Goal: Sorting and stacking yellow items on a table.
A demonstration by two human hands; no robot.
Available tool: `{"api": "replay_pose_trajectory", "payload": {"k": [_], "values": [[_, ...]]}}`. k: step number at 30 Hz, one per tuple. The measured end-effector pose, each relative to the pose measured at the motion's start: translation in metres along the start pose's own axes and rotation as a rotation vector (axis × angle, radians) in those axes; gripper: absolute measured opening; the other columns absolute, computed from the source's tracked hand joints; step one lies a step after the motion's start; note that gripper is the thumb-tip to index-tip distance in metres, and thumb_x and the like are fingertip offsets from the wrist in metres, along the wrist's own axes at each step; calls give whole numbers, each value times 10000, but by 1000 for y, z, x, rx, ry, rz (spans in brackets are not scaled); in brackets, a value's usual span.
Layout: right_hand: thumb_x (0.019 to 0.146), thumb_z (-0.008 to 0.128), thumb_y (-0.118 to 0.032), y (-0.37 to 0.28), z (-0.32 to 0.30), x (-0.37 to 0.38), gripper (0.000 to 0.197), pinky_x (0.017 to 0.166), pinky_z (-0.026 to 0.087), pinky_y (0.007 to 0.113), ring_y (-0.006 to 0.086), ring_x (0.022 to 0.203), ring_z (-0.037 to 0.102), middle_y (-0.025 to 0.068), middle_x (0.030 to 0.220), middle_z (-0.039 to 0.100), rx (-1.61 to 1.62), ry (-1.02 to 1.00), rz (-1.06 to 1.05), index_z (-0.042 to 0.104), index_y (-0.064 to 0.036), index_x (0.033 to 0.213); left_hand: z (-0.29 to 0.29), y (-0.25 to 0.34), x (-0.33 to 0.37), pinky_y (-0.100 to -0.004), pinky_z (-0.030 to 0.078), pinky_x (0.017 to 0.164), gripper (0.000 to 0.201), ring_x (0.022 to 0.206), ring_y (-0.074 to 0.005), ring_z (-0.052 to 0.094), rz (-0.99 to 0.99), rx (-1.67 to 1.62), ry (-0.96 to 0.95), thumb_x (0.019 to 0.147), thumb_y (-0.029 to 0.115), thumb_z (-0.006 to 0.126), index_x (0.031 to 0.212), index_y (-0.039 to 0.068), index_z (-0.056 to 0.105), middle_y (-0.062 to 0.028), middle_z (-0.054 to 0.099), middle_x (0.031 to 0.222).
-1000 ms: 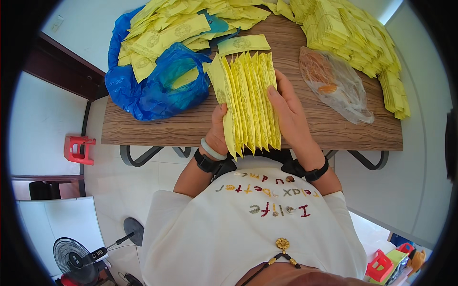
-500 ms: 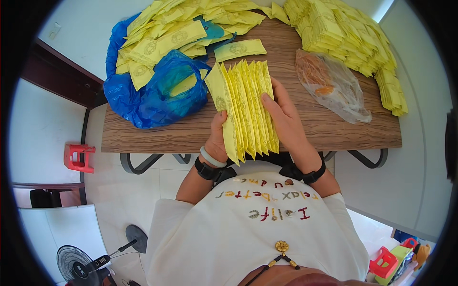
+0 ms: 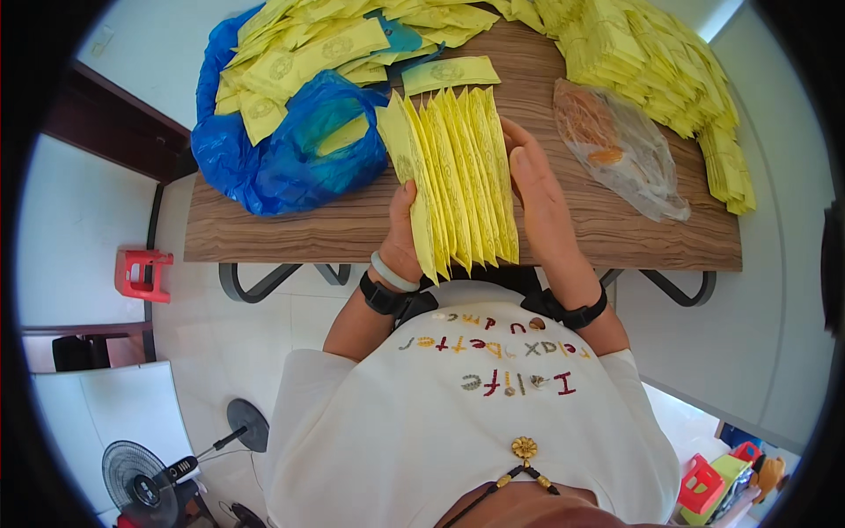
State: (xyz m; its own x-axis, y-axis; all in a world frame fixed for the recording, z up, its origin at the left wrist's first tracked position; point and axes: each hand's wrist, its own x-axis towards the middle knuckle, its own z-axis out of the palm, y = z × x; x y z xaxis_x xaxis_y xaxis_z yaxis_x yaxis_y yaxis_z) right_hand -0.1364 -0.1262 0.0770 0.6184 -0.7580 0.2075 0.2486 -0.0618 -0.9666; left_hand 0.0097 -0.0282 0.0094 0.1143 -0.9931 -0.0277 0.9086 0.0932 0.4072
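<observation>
From the head view, my left hand and my right hand are clamped on both sides of a fanned stack of yellow packets, over the near edge of the wooden tabletop, beside a blue plastic bag.

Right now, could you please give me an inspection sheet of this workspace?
Surface: wooden table, metal legs.
Job's things: fanned stack of yellow packets, held upright over the table edge.
Clutter: blue bag with packets; loose packet; packet piles; clear bag.
Grippers: left hand and right hand press the stack from both sides.
Cables: fan cord on floor.
Surroundings: red stool, fan, white floor.
</observation>
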Motion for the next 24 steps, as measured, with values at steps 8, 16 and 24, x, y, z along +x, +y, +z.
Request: {"api": "replay_pose_trajectory", "payload": {"k": [8, 16, 24], "values": [[1077, 363, -350, -5, 5, -3, 518, 1108, 327, 303, 177, 1303, 461, 123, 1411, 495, -80, -25, -24, 406, 4, 1453, -6, 2, 4, -439, 411, 1110, 788, 1331, -290, 488, 39, 227, -78, 949, 674, 403, 1541, 162, 315, -114, 439, 1508], [1075, 398, -305, -11, 7, -5, 483, 1093, 336, 286, 150, 1275, 471, 104, 1396, 505, -80, -42, -30, 420, 12, 1438, -6, 1, 5, -468, 478, 1047, 769, 1245, -312, 572, 13, -93, -81, 887, 509, 644, 1470, 68, 408, -160, 551, 1399], [1037, 509, -192, -3, 9, -3, 438, 1002, 423, 271, 131, 1205, 517, 115, 1340, 549, 14, -54, -35, 427, 27, 1407, 0, 0, 3, -469, 467, 1065, 793, 1262, -319, 557, -19, -193, -146, 895, 529, 616, 1492, 71, 368, -175, 515, 1428]]}}
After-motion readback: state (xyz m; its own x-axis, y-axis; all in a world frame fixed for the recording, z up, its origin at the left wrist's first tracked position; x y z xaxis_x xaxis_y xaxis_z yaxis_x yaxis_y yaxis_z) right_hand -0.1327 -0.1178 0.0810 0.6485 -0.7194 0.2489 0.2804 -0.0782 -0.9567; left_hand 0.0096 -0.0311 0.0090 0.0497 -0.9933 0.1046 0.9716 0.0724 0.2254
